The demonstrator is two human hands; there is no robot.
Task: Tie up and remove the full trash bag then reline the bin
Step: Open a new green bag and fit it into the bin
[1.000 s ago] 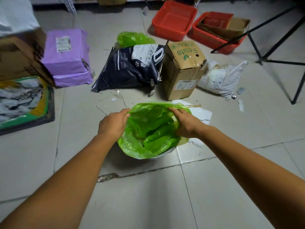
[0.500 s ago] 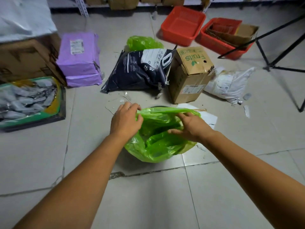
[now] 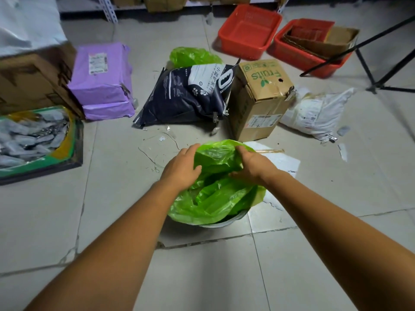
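A bright green plastic liner bag (image 3: 215,198) hangs over a small round grey bin, of which only the near rim (image 3: 224,223) shows. My left hand (image 3: 182,167) lies on the bag's left edge, fingers bent over the film and thumb tucked inside. My right hand (image 3: 251,164) holds the bag's far right edge, fingers curled into the plastic. Both hands sit at the far side of the opening with the film bunched up between them. A second green bag (image 3: 193,56), filled and closed, lies on the floor behind a dark sack.
Beyond the bin lie a dark printed sack (image 3: 188,95), a "Fruits" cardboard box (image 3: 260,97), a white parcel bag (image 3: 314,113) and purple parcels (image 3: 103,81). Two red baskets (image 3: 249,30) stand at the back. Black stand legs (image 3: 368,70) cross at right. A box of packets (image 3: 33,138) sits left.
Both hands have shifted from the bin's sides toward its far edge, drawing the green film up and closer together. The camera has tilted a little upward.
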